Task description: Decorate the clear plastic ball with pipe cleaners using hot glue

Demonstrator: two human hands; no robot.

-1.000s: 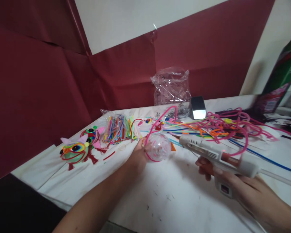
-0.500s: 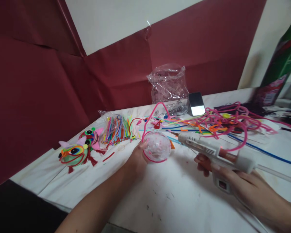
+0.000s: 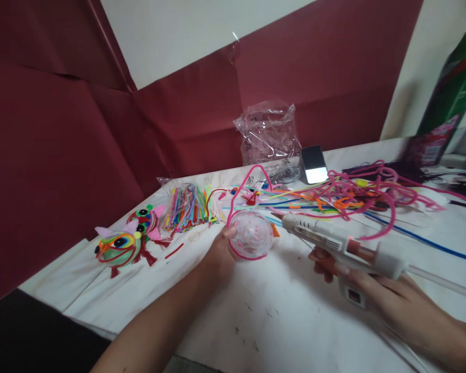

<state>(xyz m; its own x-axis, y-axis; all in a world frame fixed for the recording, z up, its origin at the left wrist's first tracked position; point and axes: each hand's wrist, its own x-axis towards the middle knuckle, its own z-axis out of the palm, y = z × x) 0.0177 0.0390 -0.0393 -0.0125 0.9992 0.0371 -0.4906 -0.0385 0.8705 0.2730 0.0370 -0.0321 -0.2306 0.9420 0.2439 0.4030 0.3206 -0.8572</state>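
Note:
My left hand (image 3: 223, 248) grips the left side of a clear plastic ball (image 3: 252, 234) with pink specks, just above the table. A pink pipe cleaner (image 3: 238, 194) runs along the ball's left side and lower edge, and its free end bends up in a peak behind. My right hand (image 3: 367, 285) is closed around the handle of a white hot glue gun (image 3: 334, 238), its fingers at the orange trigger. The gun's nozzle points left toward the ball, slightly apart from it. A translucent glue stick (image 3: 442, 280) juts out of the gun's back.
Two decorated animal-face balls (image 3: 118, 248) with red tassels lie at left, beside a bag of colourful pipe cleaners (image 3: 188, 207). Behind are a clear plastic bag (image 3: 270, 137) and a phone (image 3: 314, 166). Tangled pink pipe cleaners (image 3: 373, 191) and a green box (image 3: 446, 98) occupy the right.
Hardly anything differs. The glue gun has shifted very slightly left along with my right hand; my left hand and the ball keep their place.

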